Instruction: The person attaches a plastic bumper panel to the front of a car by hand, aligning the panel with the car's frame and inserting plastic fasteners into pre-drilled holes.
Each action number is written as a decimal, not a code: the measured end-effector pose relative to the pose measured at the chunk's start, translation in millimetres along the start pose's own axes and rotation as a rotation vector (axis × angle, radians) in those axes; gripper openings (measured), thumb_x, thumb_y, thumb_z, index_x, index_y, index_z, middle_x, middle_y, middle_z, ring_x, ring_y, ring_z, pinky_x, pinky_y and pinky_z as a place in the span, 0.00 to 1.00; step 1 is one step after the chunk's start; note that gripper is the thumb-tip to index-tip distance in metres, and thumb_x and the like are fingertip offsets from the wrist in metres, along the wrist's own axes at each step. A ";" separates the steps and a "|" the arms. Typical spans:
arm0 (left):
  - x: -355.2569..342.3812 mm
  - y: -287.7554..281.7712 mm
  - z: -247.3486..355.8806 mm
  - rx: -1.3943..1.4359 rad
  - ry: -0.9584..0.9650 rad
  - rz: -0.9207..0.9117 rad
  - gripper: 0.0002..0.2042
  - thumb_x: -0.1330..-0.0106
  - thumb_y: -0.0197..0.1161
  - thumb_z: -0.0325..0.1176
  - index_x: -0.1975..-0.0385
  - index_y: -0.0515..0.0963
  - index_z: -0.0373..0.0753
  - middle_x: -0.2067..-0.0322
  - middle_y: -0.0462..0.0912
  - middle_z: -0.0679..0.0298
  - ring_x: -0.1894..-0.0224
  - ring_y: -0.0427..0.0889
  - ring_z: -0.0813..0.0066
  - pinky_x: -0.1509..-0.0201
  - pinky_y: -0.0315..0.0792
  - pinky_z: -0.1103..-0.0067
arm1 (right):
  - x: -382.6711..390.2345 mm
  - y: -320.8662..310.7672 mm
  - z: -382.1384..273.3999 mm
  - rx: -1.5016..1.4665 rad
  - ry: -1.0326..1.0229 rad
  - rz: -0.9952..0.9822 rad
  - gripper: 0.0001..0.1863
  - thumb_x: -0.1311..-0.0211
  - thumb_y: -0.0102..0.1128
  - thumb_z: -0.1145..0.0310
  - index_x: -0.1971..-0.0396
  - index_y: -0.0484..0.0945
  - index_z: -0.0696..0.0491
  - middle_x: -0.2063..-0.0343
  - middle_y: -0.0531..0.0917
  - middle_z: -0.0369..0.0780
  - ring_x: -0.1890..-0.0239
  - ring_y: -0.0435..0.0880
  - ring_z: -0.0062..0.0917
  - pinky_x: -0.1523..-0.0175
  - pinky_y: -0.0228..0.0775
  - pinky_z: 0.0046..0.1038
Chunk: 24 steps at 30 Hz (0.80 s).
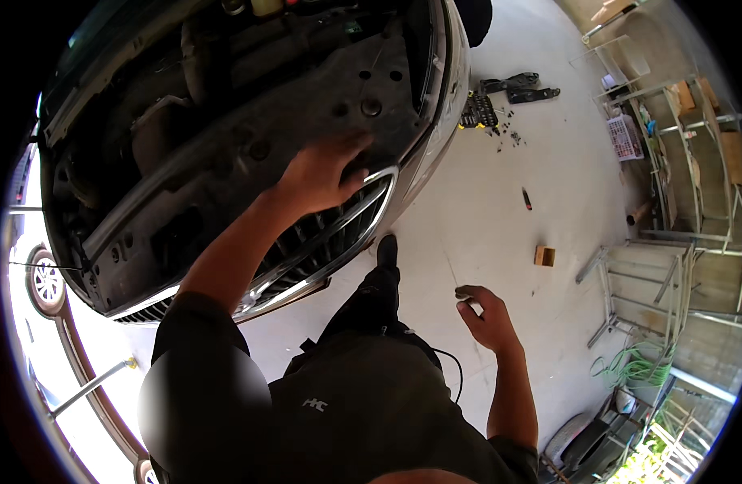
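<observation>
In front of me is a car with its engine bay uncovered. My left hand (326, 171) reaches over the dark front panel (306, 105) behind the grille (326, 235). Its fingers are stretched out, the thumb apart, with the fingertips blurred; I cannot tell whether they touch the panel. My right hand (490, 319) hangs above the floor, away from the car, thumb and fingers pinched together. A small pale bit shows between those fingertips, too small to name. Round dark holes and a round plug (372, 106) lie in the panel beyond my left hand.
On the floor right of the car lie a black-and-yellow tool case (478, 111), dark parts (532, 89), scattered small pieces, a red-and-black tool (526, 199) and a wooden block (545, 256). Metal frames (641, 294), a green hose (635, 365) and shelving line the right side.
</observation>
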<state>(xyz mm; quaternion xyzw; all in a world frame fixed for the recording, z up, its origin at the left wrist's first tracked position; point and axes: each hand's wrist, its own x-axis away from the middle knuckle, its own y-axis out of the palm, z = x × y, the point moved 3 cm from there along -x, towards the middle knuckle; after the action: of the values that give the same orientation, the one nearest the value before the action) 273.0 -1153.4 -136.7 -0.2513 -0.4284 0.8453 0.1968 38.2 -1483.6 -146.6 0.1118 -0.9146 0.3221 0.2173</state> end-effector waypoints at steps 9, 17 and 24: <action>-198.5 77.7 -83.4 -0.205 -0.252 0.161 0.37 0.34 0.69 0.43 0.28 0.65 0.33 0.27 0.63 0.41 0.23 0.60 0.41 0.19 0.55 0.54 | -100.1 -160.9 166.0 0.079 0.386 0.023 0.15 0.28 0.64 0.67 0.46 0.83 0.57 0.56 0.89 0.41 0.54 0.87 0.26 0.48 0.79 0.28; -225.6 80.5 -82.4 -0.247 -0.465 0.121 0.43 0.41 0.71 0.44 0.26 0.62 0.36 0.25 0.60 0.44 0.22 0.57 0.43 0.18 0.50 0.49 | -308.4 -214.9 230.4 0.335 0.415 -0.428 0.17 0.32 0.65 0.63 0.48 0.84 0.57 0.54 0.90 0.46 0.51 0.89 0.36 0.44 0.80 0.34; -231.9 83.2 -81.7 -0.319 -0.554 -0.031 0.44 0.41 0.69 0.49 0.24 0.60 0.40 0.22 0.56 0.48 0.20 0.55 0.46 0.17 0.48 0.50 | -496.3 -237.3 246.9 0.099 0.316 -0.523 0.16 0.30 0.60 0.68 0.50 0.83 0.62 0.65 0.88 0.40 0.66 0.86 0.23 0.57 0.79 0.27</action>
<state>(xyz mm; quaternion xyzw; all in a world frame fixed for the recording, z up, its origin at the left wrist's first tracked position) 496.4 -1275.7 -187.2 -0.0324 -0.5967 0.8006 0.0438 476.5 -1791.2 -423.7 0.3025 -0.7930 0.3125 0.4267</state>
